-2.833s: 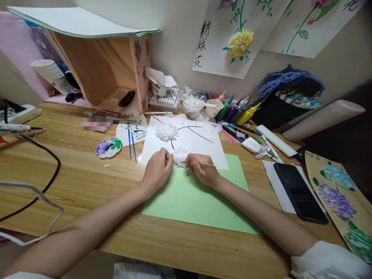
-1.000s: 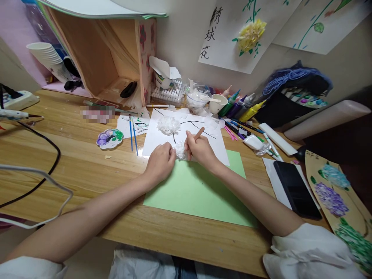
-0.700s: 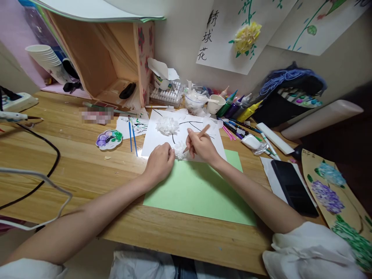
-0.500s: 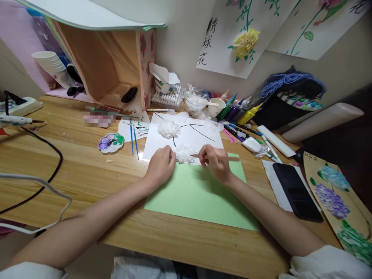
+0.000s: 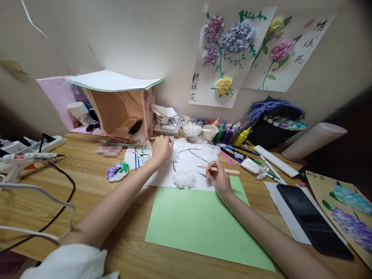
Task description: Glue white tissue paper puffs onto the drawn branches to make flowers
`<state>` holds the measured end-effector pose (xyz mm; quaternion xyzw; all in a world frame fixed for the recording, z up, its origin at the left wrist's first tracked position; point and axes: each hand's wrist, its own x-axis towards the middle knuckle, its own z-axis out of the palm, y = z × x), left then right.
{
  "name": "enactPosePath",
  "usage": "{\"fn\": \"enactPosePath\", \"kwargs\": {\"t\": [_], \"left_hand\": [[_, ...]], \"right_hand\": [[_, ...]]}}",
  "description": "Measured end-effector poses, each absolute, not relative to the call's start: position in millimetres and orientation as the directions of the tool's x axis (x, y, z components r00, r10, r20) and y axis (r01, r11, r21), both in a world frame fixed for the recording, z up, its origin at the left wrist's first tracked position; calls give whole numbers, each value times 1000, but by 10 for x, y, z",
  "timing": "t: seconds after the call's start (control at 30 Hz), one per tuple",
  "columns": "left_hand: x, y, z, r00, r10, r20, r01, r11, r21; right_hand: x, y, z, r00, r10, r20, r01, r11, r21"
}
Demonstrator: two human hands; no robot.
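Observation:
My right hand holds a wooden pencil, its dark tip pointing left over the white paper. The paper bears black drawn lines and two fluffy white paper flowers. My left hand is at the far left part of the paper, its fingers curled and pressed together; what they hold, if anything, is hidden. Behind that hand, the upper flower is partly covered. Nearer to me lies the lower flower. A green sheet sits in front of the white paper.
Left are a paint palette, blue brushes and a glue gun with cables. A bowl of white scraps, a paper cup and paint bottles stand behind. A phone lies right.
My left hand has moved from beside the lower flower to the upper flower. The pencil tip has come away from the lower flower, up and right. The view has tilted upward.

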<state>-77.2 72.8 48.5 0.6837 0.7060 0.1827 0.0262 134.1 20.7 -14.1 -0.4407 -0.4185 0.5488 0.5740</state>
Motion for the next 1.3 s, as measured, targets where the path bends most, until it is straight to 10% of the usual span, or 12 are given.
{"fn": "enactPosePath", "kwargs": {"t": [0.4, 0.83, 1.07, 1.3], "left_hand": [[-659, 1329, 399, -95, 995, -17, 910, 94, 404], [-872, 413, 702, 26, 936, 351, 566, -303, 766], [-932, -88, 447, 121, 985, 125, 506, -170, 845], [-847, -312, 347, 424, 903, -72, 498, -166, 851]], "right_hand": [[1348, 201, -158, -4, 1000, 16, -273, 14, -962], [1344, -1, -80, -84, 966, 245, -123, 234, -964], [1283, -197, -83, -571, 736, 365, 146, 528, -837], [1235, -157, -57, -636, 722, 272, 232, 516, -825]]}}
